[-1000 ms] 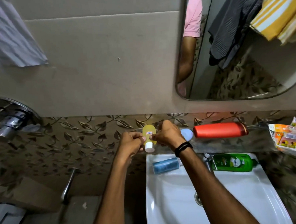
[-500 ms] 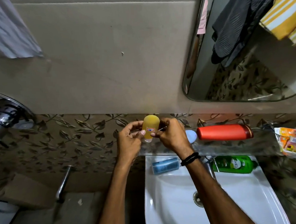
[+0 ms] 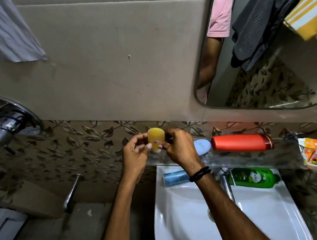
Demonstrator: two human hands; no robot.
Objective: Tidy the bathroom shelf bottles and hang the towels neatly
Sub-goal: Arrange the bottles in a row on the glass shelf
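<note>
You hold the small yellow bottle [image 3: 155, 140] between both hands, upside down, its white cap pointing down at the left end of the glass shelf [image 3: 236, 157] (whether the cap touches the glass I cannot tell). Your left hand [image 3: 136, 157] pinches the bottle's left side: the thumb tip presses beside the little label and the left fingers [image 3: 139, 137] curl round behind it. Your right hand [image 3: 179, 149] pinches the right side in the same way, thumb tip at the label's edge, right fingers [image 3: 171, 133] curled over the top corner. A black band [image 3: 200, 173] sits on your right wrist.

Just right of your right fingers a pale blue oval piece [image 3: 202, 145] lies on the shelf. Just beyond it a red bottle [image 3: 240, 142] lies on its side, cap pointing away from your fingers. Further right, at the shelf's end, is a pack of orange sachets [image 3: 315, 153].

Below your fingers, on the back rim of the white sink [image 3: 178, 222], a blue tube [image 3: 175, 177] lies on its side under your right wrist. A green bottle [image 3: 254, 178] lies flat to the right of the tap [image 3: 226, 187].

Well above and right of your fingers, the mirror [image 3: 264, 105] reflects a dark towel [image 3: 259, 21] and a yellow striped towel [image 3: 307, 14], both hanging bunched. Far up to the left of your fingers a white cloth [image 3: 5, 32] hangs on the wall.
</note>
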